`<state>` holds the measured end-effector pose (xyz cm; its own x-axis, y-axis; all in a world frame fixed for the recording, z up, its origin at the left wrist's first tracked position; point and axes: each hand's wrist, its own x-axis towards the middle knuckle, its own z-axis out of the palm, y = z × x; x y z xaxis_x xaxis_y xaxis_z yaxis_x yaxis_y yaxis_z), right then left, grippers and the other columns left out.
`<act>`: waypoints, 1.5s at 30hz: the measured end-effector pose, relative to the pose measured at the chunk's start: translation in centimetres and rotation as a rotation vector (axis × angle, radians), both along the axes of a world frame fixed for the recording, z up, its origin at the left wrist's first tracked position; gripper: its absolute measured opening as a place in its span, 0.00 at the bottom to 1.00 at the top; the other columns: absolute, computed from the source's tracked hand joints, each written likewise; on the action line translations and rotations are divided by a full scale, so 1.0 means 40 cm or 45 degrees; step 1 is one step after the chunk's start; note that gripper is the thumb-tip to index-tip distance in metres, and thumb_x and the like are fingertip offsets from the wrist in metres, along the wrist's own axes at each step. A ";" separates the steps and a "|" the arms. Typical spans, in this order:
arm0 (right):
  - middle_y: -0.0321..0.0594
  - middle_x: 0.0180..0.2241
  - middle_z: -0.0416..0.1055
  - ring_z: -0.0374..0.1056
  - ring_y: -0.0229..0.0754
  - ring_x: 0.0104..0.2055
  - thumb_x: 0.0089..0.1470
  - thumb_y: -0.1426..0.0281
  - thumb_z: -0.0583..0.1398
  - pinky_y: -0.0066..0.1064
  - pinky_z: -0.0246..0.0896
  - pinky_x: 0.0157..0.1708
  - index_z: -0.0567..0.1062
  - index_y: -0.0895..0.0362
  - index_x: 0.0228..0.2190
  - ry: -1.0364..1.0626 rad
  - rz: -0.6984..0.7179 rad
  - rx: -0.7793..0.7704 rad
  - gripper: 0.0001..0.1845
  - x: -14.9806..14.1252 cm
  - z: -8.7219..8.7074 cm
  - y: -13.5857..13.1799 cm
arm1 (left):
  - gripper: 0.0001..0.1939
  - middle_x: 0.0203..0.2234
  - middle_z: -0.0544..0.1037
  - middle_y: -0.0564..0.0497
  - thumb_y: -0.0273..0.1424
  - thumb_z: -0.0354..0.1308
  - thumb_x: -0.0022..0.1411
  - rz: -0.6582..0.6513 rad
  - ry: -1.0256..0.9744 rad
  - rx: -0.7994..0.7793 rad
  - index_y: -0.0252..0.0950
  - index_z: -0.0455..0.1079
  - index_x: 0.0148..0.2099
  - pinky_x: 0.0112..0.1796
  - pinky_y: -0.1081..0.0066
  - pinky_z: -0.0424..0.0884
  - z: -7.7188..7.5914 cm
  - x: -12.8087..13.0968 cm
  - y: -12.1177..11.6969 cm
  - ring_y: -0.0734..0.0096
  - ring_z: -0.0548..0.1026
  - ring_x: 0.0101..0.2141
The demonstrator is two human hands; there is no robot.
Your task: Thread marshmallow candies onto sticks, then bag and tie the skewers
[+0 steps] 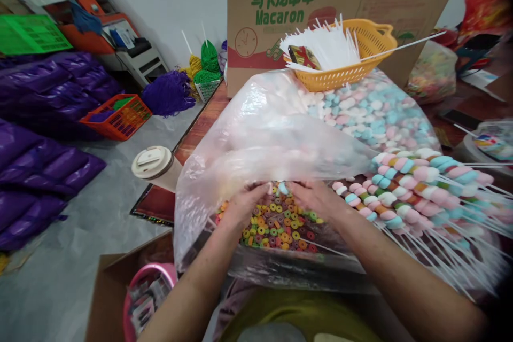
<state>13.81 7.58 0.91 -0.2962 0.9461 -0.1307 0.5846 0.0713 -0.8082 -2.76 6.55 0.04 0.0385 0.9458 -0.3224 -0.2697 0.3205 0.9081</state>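
My bare left forearm (pixel 200 267) slants up from the bottom edge, left of center; my right forearm (pixel 396 262) comes in from the lower right corner. My left hand (pixel 250 196) and right hand (pixel 312 196) face each other near the middle of the frame, a little apart, fingers bent inward, their exact grip too blurred to tell.

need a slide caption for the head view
Left hand and right hand over loose colorful rings, marshmallow skewers piled alongside.
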 end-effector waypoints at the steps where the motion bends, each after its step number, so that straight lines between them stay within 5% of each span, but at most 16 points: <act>1: 0.27 0.15 0.53 0.50 0.31 0.15 0.55 0.58 0.48 0.23 0.46 0.16 0.66 0.56 0.28 0.265 0.005 -0.145 0.16 0.003 -0.003 -0.030 | 0.12 0.22 0.74 0.52 0.33 0.65 0.46 -0.031 -0.083 -0.021 0.30 0.71 0.32 0.25 0.73 0.69 0.001 0.011 -0.023 0.76 0.70 0.22; 3: 0.24 0.15 0.49 0.44 0.29 0.14 0.53 0.56 0.50 0.22 0.39 0.14 0.63 0.55 0.29 0.727 -0.018 -0.403 0.15 0.000 -0.010 -0.081 | 0.12 0.20 0.74 0.54 0.32 0.67 0.42 -0.032 -0.230 -0.053 0.32 0.71 0.29 0.25 0.75 0.68 0.002 0.035 -0.062 0.78 0.70 0.20; 6: 0.24 0.17 0.52 0.43 0.27 0.14 0.51 0.56 0.54 0.22 0.36 0.13 0.60 0.55 0.29 0.962 -0.030 -0.502 0.15 -0.002 -0.015 -0.130 | 0.13 0.19 0.74 0.54 0.33 0.67 0.41 0.020 -0.261 -0.062 0.32 0.71 0.29 0.24 0.76 0.67 0.005 0.061 -0.103 0.78 0.70 0.20; 10: 0.26 0.19 0.55 0.47 0.29 0.16 0.54 0.57 0.51 0.22 0.42 0.15 0.62 0.55 0.31 0.863 0.017 -0.359 0.13 0.010 -0.004 -0.162 | 0.13 0.20 0.74 0.54 0.35 0.65 0.44 -0.022 -0.215 0.030 0.32 0.73 0.31 0.24 0.75 0.67 0.010 0.079 -0.143 0.78 0.70 0.20; 14: 0.33 0.27 0.63 0.59 0.34 0.28 0.57 0.61 0.49 0.26 0.56 0.28 0.64 0.56 0.31 0.562 -0.124 0.061 0.12 0.009 0.005 -0.186 | 0.15 0.30 0.78 0.51 0.33 0.65 0.45 -0.007 -0.265 0.145 0.34 0.74 0.38 0.33 0.74 0.70 0.012 0.100 -0.182 0.75 0.73 0.29; 18: 0.36 0.29 0.65 0.61 0.37 0.32 0.57 0.63 0.49 0.29 0.57 0.34 0.66 0.57 0.32 0.332 -0.229 0.273 0.12 -0.001 0.010 -0.207 | 0.17 0.31 0.78 0.51 0.29 0.68 0.40 0.079 -0.234 0.183 0.34 0.73 0.37 0.35 0.72 0.69 0.021 0.107 -0.201 0.73 0.73 0.31; 22: 0.36 0.29 0.66 0.60 0.37 0.30 0.54 0.60 0.53 0.27 0.57 0.30 0.68 0.57 0.31 0.361 -0.270 0.265 0.13 0.004 0.027 -0.220 | 0.15 0.28 0.77 0.53 0.28 0.68 0.39 0.115 -0.126 0.239 0.34 0.72 0.33 0.34 0.74 0.69 0.033 0.095 -0.202 0.75 0.73 0.29; 26: 0.36 0.30 0.67 0.61 0.38 0.33 0.51 0.61 0.56 0.27 0.57 0.33 0.70 0.57 0.31 0.359 -0.124 0.168 0.12 0.007 0.035 -0.218 | 0.12 0.27 0.77 0.53 0.28 0.66 0.41 0.054 -0.020 0.334 0.34 0.72 0.33 0.34 0.75 0.69 0.039 0.088 -0.207 0.75 0.73 0.28; 30: 0.33 0.28 0.66 0.62 0.37 0.32 0.49 0.60 0.57 0.27 0.57 0.33 0.70 0.57 0.30 0.599 -0.151 0.014 0.12 -0.005 0.020 -0.209 | 0.18 0.29 0.78 0.52 0.26 0.68 0.38 0.012 -0.126 0.186 0.35 0.71 0.35 0.35 0.75 0.69 0.043 0.081 -0.213 0.75 0.74 0.30; 34: 0.32 0.26 0.63 0.60 0.34 0.28 0.50 0.59 0.57 0.26 0.56 0.29 0.67 0.56 0.28 0.766 -0.150 -0.089 0.13 0.004 0.021 -0.215 | 0.13 0.25 0.77 0.52 0.28 0.68 0.40 0.022 -0.155 0.089 0.32 0.72 0.31 0.30 0.75 0.70 0.038 0.070 -0.210 0.77 0.73 0.26; 39: 0.31 0.20 0.59 0.55 0.33 0.23 0.58 0.64 0.49 0.25 0.49 0.24 0.63 0.57 0.24 0.196 -0.061 0.151 0.14 0.068 0.043 -0.280 | 0.15 0.26 0.77 0.53 0.29 0.68 0.39 0.127 -0.201 0.043 0.32 0.72 0.33 0.30 0.69 0.73 0.023 0.051 -0.187 0.74 0.74 0.24; 45: 0.41 0.26 0.70 0.64 0.38 0.27 0.58 0.69 0.45 0.28 0.53 0.28 0.70 0.59 0.31 -0.245 -0.016 0.384 0.15 0.075 0.017 -0.333 | 0.15 0.24 0.76 0.52 0.31 0.65 0.41 0.205 -0.022 0.117 0.31 0.72 0.34 0.29 0.71 0.72 0.015 0.064 -0.177 0.74 0.73 0.23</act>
<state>16.79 -5.74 1.58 -0.2814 0.9541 0.1024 0.7264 0.2815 -0.6269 -0.22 -0.52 0.63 -0.1113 0.9657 -0.2347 -0.3265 0.1875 0.9264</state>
